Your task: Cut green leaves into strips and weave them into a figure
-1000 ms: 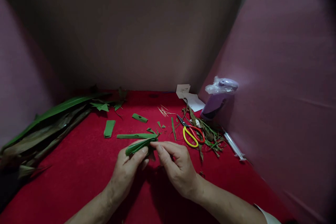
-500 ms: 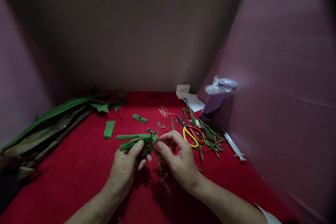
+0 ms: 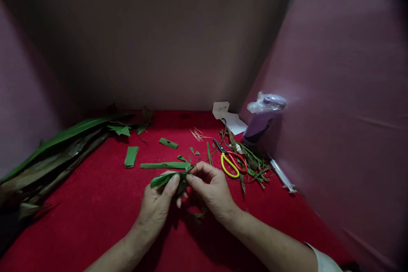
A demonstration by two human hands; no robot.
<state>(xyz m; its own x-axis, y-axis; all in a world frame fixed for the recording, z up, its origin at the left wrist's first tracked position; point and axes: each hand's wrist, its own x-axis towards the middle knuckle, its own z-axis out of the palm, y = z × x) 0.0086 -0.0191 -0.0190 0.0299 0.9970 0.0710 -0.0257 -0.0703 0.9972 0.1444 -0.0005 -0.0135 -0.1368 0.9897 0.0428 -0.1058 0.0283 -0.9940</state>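
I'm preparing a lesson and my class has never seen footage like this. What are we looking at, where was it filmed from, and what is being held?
There is no machine here: these are a person's own bare hands, filmed by one camera worn on the head, looking forward and down. The left hand holds a folded green leaf; the right hand pinches at its right end. On the red surface lie cut leaf pieces, toothpicks, scissors, withered stems and a syringe. Long leaves lie on the left. A purple bottle, its top wrapped in clear plastic, leans near the right wall.
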